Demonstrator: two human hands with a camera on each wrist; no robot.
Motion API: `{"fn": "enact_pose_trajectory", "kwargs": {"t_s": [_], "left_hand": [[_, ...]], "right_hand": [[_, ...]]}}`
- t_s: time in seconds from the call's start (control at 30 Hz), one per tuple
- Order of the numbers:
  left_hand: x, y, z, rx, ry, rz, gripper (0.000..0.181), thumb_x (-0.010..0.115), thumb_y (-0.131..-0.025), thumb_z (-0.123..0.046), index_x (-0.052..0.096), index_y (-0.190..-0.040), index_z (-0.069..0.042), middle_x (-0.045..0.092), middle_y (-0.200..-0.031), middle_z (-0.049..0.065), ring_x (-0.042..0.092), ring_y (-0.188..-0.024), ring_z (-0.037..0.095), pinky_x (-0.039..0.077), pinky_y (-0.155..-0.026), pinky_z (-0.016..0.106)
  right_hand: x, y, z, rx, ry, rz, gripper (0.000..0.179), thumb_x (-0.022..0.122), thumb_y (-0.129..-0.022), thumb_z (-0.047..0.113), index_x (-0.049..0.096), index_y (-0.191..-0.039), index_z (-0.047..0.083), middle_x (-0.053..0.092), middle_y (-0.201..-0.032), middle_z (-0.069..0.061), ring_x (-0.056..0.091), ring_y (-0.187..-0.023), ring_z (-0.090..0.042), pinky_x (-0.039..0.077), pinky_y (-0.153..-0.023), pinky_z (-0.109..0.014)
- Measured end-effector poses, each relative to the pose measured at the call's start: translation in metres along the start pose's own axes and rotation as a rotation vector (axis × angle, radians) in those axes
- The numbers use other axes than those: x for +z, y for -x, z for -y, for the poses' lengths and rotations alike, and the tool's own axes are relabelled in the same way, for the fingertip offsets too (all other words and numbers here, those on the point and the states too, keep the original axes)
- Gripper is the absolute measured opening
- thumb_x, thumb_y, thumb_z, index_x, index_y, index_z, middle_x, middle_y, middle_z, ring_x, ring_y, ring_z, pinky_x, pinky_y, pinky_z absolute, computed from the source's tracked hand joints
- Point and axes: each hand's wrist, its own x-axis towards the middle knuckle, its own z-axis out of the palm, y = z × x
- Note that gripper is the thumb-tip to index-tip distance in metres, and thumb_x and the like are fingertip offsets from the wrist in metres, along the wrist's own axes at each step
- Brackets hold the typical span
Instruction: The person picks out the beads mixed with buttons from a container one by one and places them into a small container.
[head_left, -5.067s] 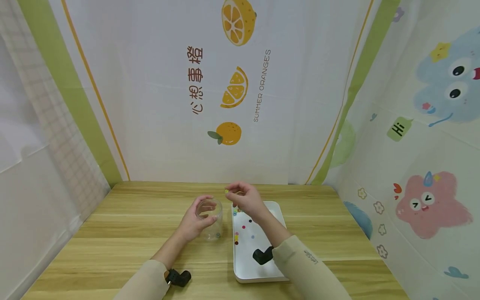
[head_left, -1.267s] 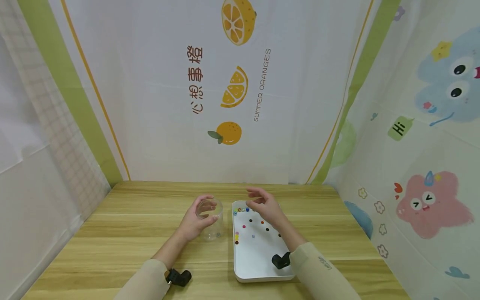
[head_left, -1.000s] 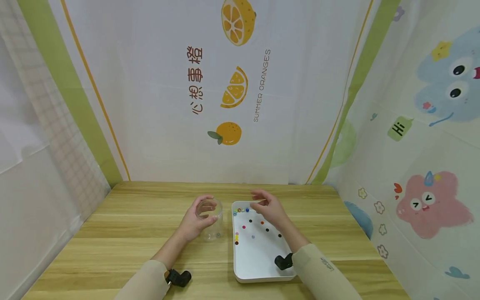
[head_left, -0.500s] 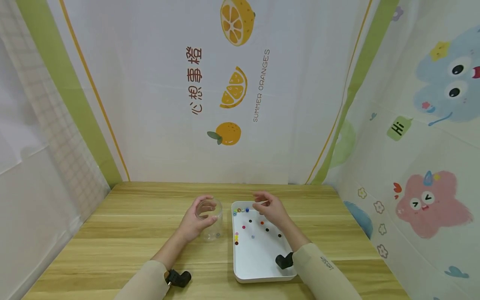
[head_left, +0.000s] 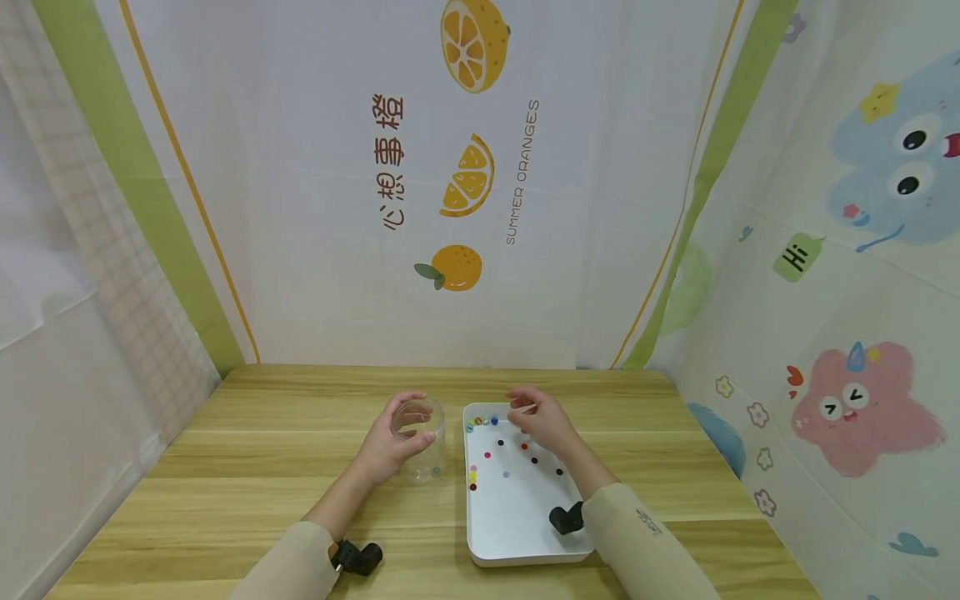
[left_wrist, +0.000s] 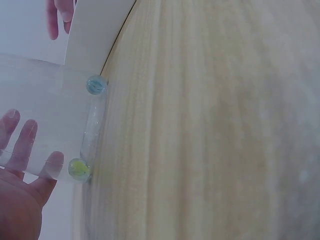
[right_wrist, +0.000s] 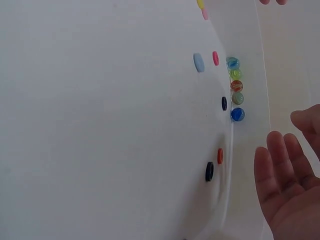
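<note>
My left hand (head_left: 386, 442) grips a clear jar (head_left: 427, 458) around its upper part; the jar stands upright on the table. Inside it, at the bottom, the left wrist view shows a blue marble (left_wrist: 96, 85) and a yellow-green marble (left_wrist: 80, 170). My right hand (head_left: 546, 425) hovers over the far end of a white tray (head_left: 517, 521), fingers relaxed, nothing visible between them and the thumb. Close by in the tray lie several marbles in a row along the wall, among them a dark blue marble (right_wrist: 238, 114). Flat buttons are scattered there, including a black button (right_wrist: 209, 171) and a red button (right_wrist: 220, 156).
A pale blue button (head_left: 506, 474) and a pink button (head_left: 487, 455) lie mid-tray. Yellow buttons (head_left: 472, 477) sit along its left wall. The tray's raised rim borders the wooden table (head_left: 187, 500). A printed curtain (head_left: 315, 275) hangs behind.
About five seconds ago my right hand pinched a small yellow-green thing near the jar. It has since moved right over the tray and holds nothing visible. My left hand has stayed on the jar.
</note>
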Motion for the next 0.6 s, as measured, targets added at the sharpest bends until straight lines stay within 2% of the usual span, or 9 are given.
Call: {"fn": "enact_pose_trajectory", "kwargs": {"t_s": [0.33, 0.5, 0.6], "left_hand": [[0.0, 0.001, 0.0, -0.002, -0.01, 0.004, 0.069, 0.079, -0.095, -0.011, 0.046, -0.156, -0.013, 0.062, -0.149, 0.026, 0.058, -0.14, 0.046, 0.044, -0.119, 0.069], [0.0, 0.001, 0.0, -0.001, -0.01, 0.001, 0.069, 0.079, -0.095, -0.012, 0.046, -0.155, -0.014, 0.062, -0.148, 0.025, 0.058, -0.14, 0.046, 0.044, -0.119, 0.069], [0.0, 0.001, 0.0, 0.001, -0.008, 0.002, 0.069, 0.079, -0.095, -0.012, 0.046, -0.156, -0.013, 0.062, -0.148, 0.025, 0.058, -0.14, 0.046, 0.044, -0.119, 0.069]], "right_hand": [[0.006, -0.004, 0.001, 0.024, 0.023, 0.034, 0.036, 0.073, -0.103, 0.01, 0.071, -0.139, 0.009, 0.072, -0.132, -0.016, 0.069, -0.103, -0.023, 0.063, -0.083, -0.035], [0.01, -0.005, 0.002, 0.076, -0.001, 0.044, 0.036, 0.073, -0.104, 0.011, 0.071, -0.14, 0.01, 0.073, -0.132, -0.014, 0.068, -0.105, -0.025, 0.062, -0.087, -0.036], [0.012, -0.007, 0.003, 0.108, -0.019, 0.038, 0.034, 0.074, -0.103, 0.009, 0.073, -0.137, 0.012, 0.073, -0.129, -0.012, 0.067, -0.102, -0.025, 0.061, -0.085, -0.035]]}}
